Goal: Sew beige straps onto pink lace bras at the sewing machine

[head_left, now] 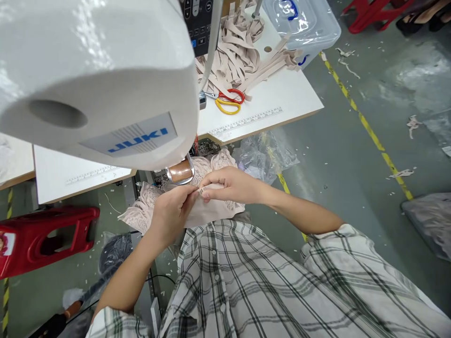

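Observation:
Both my hands meet just in front of a white JUKI sewing machine (141, 94). My left hand (172, 206) pinches the edge of a pale pink lace garment (207, 213), which looks like a bra. From the other side my right hand (232, 185) pinches the same edge, with thumb and forefinger close to the left fingertips. A small marked strip shows between the fingers, too small to make out. Lace parts of the garment spread out left of and behind my hands. The machine's brown and metal part (181, 171) sits right above the fabric; its needle is hidden.
Red-and-yellow scissors (229, 101) and a heap of beige strips (236, 51) lie on the white table (296, 101). A clear plastic box (310, 28) stands behind it. At the left is a red stool (49, 234). Plastic bags (268, 150) hang below the table edge.

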The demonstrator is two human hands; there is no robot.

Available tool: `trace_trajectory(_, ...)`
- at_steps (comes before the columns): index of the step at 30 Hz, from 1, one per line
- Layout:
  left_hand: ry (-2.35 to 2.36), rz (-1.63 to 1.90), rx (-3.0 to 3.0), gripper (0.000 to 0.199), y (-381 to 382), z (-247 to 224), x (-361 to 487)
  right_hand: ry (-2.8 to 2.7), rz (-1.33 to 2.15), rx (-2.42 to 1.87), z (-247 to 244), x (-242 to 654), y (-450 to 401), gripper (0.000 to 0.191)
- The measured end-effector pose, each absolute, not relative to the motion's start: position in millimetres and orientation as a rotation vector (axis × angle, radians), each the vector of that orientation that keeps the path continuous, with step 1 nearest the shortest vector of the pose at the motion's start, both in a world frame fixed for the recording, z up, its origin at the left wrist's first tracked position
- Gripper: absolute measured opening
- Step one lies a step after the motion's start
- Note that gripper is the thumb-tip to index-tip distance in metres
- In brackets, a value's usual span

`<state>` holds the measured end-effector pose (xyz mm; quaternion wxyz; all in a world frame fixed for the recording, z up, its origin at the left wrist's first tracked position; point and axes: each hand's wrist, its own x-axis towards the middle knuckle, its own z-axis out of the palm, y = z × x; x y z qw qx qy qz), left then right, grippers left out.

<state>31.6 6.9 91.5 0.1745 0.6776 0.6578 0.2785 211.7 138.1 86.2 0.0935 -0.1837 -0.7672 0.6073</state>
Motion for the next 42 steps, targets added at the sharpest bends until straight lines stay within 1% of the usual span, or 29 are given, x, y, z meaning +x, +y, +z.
trace_trajectory(2,1.928,0.768,1.919,0.026,6.3,90.1,33.4,-2.274,1.730,-0.562,86.6,211.9,134.5,0.013)
trace_trajectory(7,2.049,0.880,1.809,0.028,4.6,88.4,43.7,-2.365,1.291,-0.542,93.8,202.2,132.0,0.017)
trace_trajectory(10,2.171,0.925,1.726,0.027,5.4,88.5,40.5,-2.405,1.278,-0.529,100.1,185.3,143.7,0.017)
trace_trajectory(12,2.296,0.885,1.754,0.027,5.5,85.2,30.4,-2.471,1.300,-0.562,104.7,172.7,153.5,0.017)
trace_trajectory(14,2.343,0.809,1.954,0.025,4.9,78.4,15.2,-2.555,1.274,-0.602,109.7,162.5,160.4,0.018)
trace_trajectory(16,2.269,0.748,2.261,0.024,4.1,70.0,-1.3,-2.621,1.233,-0.611,115.0,156.7,163.1,0.020)
trace_trajectory(19,2.131,0.693,2.620,0.032,4.2,61.7,-19.5,-2.676,1.170,-0.584,122.2,154.5,162.3,0.022)
trace_trajectory(22,2.092,0.597,2.754,0.037,5.1,63.9,-23.3,-2.715,1.121,-0.601,123.7,156.0,160.4,0.022)
trace_trajectory(25,2.166,0.410,2.638,0.039,3.9,73.6,-15.7,-2.688,1.008,-0.600,111.5,160.4,154.0,0.024)
trace_trajectory(28,2.217,0.235,2.442,0.038,2.4,82.4,-10.0,-2.502,0.647,-0.587,86.4,166.7,141.1,0.025)
trace_trajectory(30,2.172,0.219,2.450,0.038,3.8,84.6,-14.4,-2.359,0.442,-0.593,69.3,169.9,131.9,0.021)
trace_trajectory(31,2.118,0.227,2.497,0.039,5.5,84.5,-19.5,-2.310,0.394,-0.603,62.3,170.9,127.9,0.020)
trace_trajectory(34,1.899,0.221,2.667,0.046,13.6,81.9,-38.7,-2.271,0.452,-0.631,49.2,172.0,118.0,0.021)
trace_trajectory(36,1.831,0.203,2.739,0.048,18.9,80.7,-46.3,-2.268,0.648,-0.680,44.3,172.7,111.9,0.025)
trace_trajectory(39,1.894,0.185,2.757,0.043,21.8,82.3,-40.6,-2.096,1.044,-0.784,38.4,174.8,104.0,0.041)
trace_trajectory(40,1.933,0.180,2.744,0.041,21.2,83.6,-34.9,-2.034,1.125,-0.800,37.4,175.4,102.8,0.045)
trace_trajectory(42,2.020,0.183,2.709,0.039,18.6,86.5,-20.8,-1.990,1.147,-0.800,38.5,175.6,104.4,0.042)
